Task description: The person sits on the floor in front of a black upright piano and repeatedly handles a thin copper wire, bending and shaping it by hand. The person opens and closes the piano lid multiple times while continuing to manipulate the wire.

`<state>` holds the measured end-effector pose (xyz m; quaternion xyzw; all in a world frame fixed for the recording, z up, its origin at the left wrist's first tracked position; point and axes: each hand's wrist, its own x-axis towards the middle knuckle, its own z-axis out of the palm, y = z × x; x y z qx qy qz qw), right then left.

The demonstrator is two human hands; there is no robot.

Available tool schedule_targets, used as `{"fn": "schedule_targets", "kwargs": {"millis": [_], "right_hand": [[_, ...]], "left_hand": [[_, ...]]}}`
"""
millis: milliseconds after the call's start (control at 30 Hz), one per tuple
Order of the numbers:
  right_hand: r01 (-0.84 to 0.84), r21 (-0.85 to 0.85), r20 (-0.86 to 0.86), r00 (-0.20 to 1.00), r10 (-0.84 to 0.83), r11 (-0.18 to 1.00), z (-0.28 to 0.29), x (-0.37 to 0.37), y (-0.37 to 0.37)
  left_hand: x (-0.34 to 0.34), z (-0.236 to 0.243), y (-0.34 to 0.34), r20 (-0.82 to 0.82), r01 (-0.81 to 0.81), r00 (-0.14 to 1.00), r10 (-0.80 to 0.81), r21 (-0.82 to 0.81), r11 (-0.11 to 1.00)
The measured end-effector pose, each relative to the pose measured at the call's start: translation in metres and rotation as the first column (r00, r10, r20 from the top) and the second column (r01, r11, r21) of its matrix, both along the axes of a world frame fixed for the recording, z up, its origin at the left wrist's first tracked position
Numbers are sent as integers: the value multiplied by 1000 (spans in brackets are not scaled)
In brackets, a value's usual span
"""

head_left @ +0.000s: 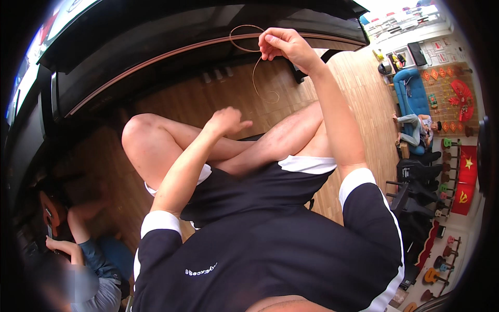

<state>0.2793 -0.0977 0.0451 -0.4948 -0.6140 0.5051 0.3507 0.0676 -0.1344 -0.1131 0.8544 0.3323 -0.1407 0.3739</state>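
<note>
My right hand point(280, 46) is raised at upper middle, in front of a glossy black piano point(182, 26), its fingers closed on a thin coiled string point(253, 78). One loop curves to the left of the fingers and a length hangs below, ending in a curl over the wooden floor. My left hand point(226, 120) is lower, above my crossed bare legs point(150, 140), with its fingers loosely apart and nothing visible in them.
At lower left another person point(104, 270) holds an acoustic guitar point(54, 216). At right, someone point(421, 130) lies on a blue sofa point(408, 93), beside black bags point(418, 174), a red flag point(462, 203) and wall-hung small instruments point(431, 275). Wooden floor point(353, 88) surrounds me.
</note>
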Motion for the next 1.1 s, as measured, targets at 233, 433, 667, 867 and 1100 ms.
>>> {"fn": "schedule_targets", "kwargs": {"millis": [233, 433, 667, 867, 1100], "right_hand": [[30, -27, -128, 991, -33, 999, -80, -32, 35], [81, -70, -164, 982, -92, 994, -139, -15, 9], [176, -26, -680, 718, -147, 984, -151, 13, 15], [271, 37, -941, 334, -58, 962, -169, 66, 31], [396, 15, -974, 212, -75, 918, -176, 99, 28]], "left_hand": [[-4, -14, 39, 769, -133, 269, 580, -566, 813], [-14, -9, 37, 552, 101, 435, 711, -815, 571], [-29, -62, 17, 289, -50, 750, 595, -872, 486], [-43, -69, -1, 308, -402, 650, 695, -637, 658], [-67, -54, 1, 405, -629, 576, 710, -334, 702]]}}
